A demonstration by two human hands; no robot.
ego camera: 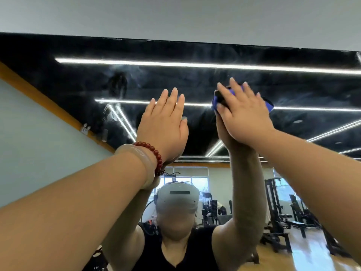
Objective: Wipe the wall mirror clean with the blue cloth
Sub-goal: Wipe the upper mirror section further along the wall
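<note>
Both forearms reach up and forward, because the patch being worked sits high on the glass, not far below the upper edge of the wall mirror (78, 85).

The left hand (164, 124), with a red bead bracelet (157, 153) and a pale bangle (134, 151) at its wrist, lies flat with its fingers straight and together and holds nothing. It appears to rest on the glass near the middle, probably as a brace while the other arm stretches.

The right hand (246, 114) spreads its fingers straight over the blue cloth (214, 103) and presses it to the glass right of the middle. Only bits of the bunched cloth peek out on either side of the palm. A flat palm spreads the pressure, which suits rubbing better than a pinch would.

Past the hands, hazy smears (119, 85) show toward the upper left corner, so that area likely needs a pass yet. Deeper in the reflection stand gym machines (277, 212). Above the upper edge the plain wall (175, 16) begins.
</note>
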